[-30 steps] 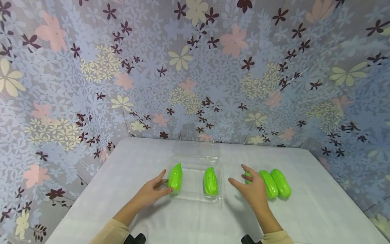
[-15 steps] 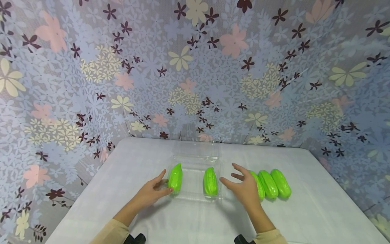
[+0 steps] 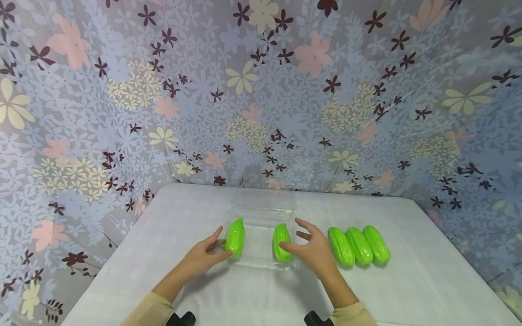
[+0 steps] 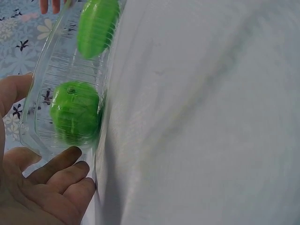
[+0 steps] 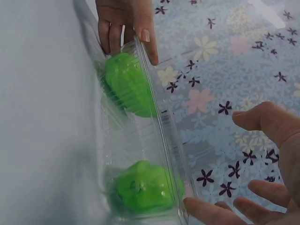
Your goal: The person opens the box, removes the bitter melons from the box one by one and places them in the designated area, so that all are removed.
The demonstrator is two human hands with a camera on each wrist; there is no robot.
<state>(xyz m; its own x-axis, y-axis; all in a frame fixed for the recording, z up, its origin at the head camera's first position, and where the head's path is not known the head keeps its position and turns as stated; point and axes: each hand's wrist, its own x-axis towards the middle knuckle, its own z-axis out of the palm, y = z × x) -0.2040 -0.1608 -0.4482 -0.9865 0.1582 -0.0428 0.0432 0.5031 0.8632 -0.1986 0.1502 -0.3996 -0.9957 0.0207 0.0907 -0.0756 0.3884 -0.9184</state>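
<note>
A clear plastic container (image 3: pixel 258 260) lies on the table, its lid (image 3: pixel 261 198) open toward the wall. Inside it are two glossy green ridged vegetables, gourd-like in shape: one left (image 3: pixel 235 237), one right (image 3: pixel 281 236). My left hand (image 3: pixel 202 257) rests at the container's left end, fingers spread, with thumb and fingers around its near corner; in the left wrist view the hand (image 4: pixel 44 187) touches the wall. My right hand (image 3: pixel 316 253) is at the right end, fingers apart and holding nothing. In the right wrist view the right hand (image 5: pixel 276 173) has fingertips beside the rim; contact is unclear.
Right of my right hand, three more green vegetables (image 3: pixel 359 246) lie side by side on the white-covered table (image 3: pixel 416 271). A flower-patterned wall covering (image 3: pixel 261 113) stands behind the table. Black wrist straps or mounts (image 3: pixel 181 318) show at the lower edge.
My right hand has moved left, from in front of the row of vegetables to the container's right end, uncovering the leftmost of the row. The left hand has stayed put.
</note>
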